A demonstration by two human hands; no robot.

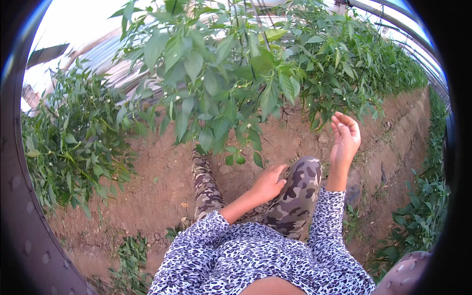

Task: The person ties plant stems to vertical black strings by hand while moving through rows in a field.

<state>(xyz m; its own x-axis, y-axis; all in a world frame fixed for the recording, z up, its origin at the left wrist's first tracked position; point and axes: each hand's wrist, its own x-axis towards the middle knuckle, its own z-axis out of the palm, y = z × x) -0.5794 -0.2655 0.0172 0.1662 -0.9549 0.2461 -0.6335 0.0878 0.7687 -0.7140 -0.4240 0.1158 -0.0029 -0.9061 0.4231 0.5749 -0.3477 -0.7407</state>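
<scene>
Pepper plants (pixel 221 77) with broad green leaves and small pale flowers rise in front of me, tied up with dark strings. My left hand (pixel 270 183) is beside my bent knee in camouflage trousers (pixel 300 188), its fingers loosely extended and holding nothing that I can see. Raised at the right, my right hand (pixel 345 137) has curled fingers, palm turned up, near the lower leaves of the plant behind it. Whether something small lies between its fingertips cannot be told.
Dry brown soil (pixel 158 184) spreads around my legs. More pepper plants (pixel 81 136) stand at the left, and a row runs off at the upper right. Low green plants (pixel 420 217) grow beyond a soil ridge (pixel 398 136) on the right. Curved frame poles (pixel 391 22) cross the top right.
</scene>
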